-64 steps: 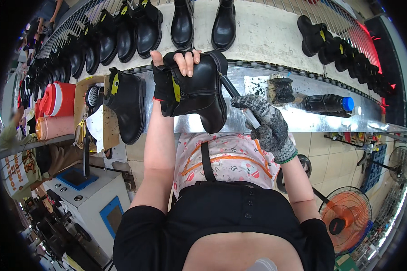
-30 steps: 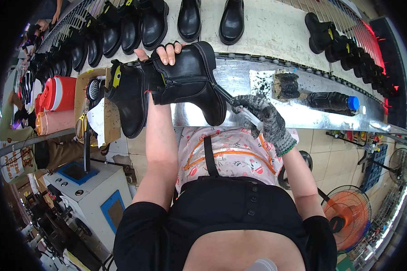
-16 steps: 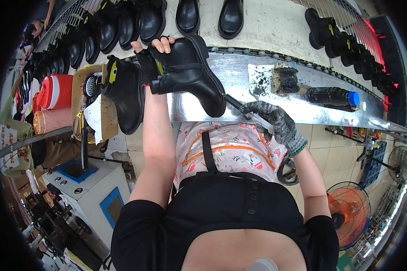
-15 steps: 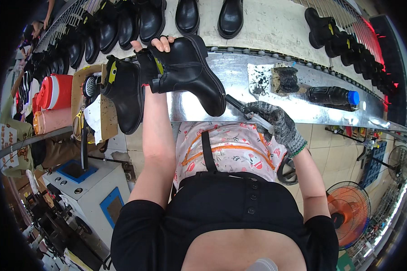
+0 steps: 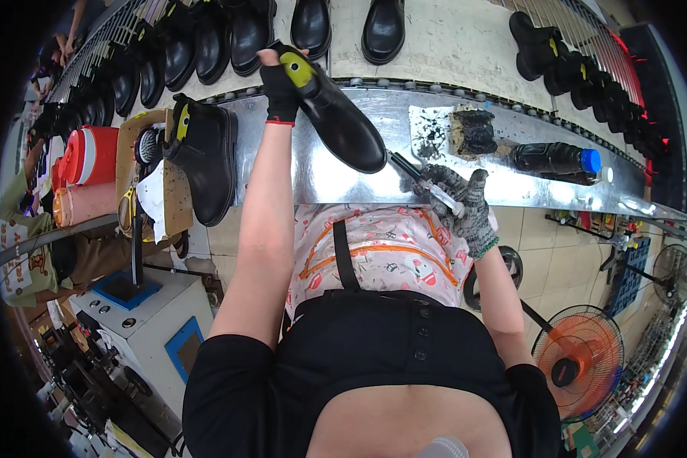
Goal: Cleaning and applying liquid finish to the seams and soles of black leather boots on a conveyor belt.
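Note:
Held out over the metal bench [image 5: 282,183], a black ankle boot [image 5: 342,122] with a yellow lining hangs toe down to the right. Its upper faces me. My left hand [image 5: 281,90], in a black fingerless glove, is closed on the boot's top; most of its fingers are hidden behind. My right hand [image 5: 466,202], in a grey knit glove, grips a slim pen-like tool [image 5: 444,197] with a dark front and a clear, whitish barrel. The tool's tip is close to the boot's toe; whether they touch, I cannot tell.
Another black boot [image 5: 206,164] stands at left beside a cardboard box [image 5: 179,202] with scissors and a brush. To the right lie a stained white sheet [image 5: 427,130], a blackened sponge-like block [image 5: 472,133] and a blue-capped dark bottle [image 5: 553,159]. Boots line the conveyor [image 5: 450,46] behind.
My left hand has turned the boot, so its upper now faces me rather than its side and sole edge. My right hand has shifted slightly left with the tool.

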{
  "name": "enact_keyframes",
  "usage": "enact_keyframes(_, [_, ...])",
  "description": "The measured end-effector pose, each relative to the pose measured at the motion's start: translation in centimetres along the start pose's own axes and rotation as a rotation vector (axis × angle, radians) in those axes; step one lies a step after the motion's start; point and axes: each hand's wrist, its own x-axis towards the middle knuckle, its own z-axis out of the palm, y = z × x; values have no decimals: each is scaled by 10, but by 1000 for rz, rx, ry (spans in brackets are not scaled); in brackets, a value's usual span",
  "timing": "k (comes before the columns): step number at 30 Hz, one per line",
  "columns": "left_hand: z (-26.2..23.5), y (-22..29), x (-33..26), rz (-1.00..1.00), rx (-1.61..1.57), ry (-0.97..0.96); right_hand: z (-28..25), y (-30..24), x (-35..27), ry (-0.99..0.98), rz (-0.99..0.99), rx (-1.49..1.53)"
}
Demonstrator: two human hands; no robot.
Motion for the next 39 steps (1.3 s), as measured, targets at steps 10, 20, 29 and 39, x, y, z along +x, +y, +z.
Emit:
enact_keyframes(10, [-10, -3, 1, 192, 711, 175, 14, -2, -12, 197, -104, 108])
enact_keyframes(20, [-2, 29, -23, 304, 1000, 207, 3, -11, -18, 110, -114, -16])
enact_keyframes(29, [-2, 59, -63, 353, 898, 227, 22, -11, -19, 311, -231, -179])
enact_keyframes(39, [5, 84, -123, 261, 846, 227, 19, -12, -16, 351, -241, -290])
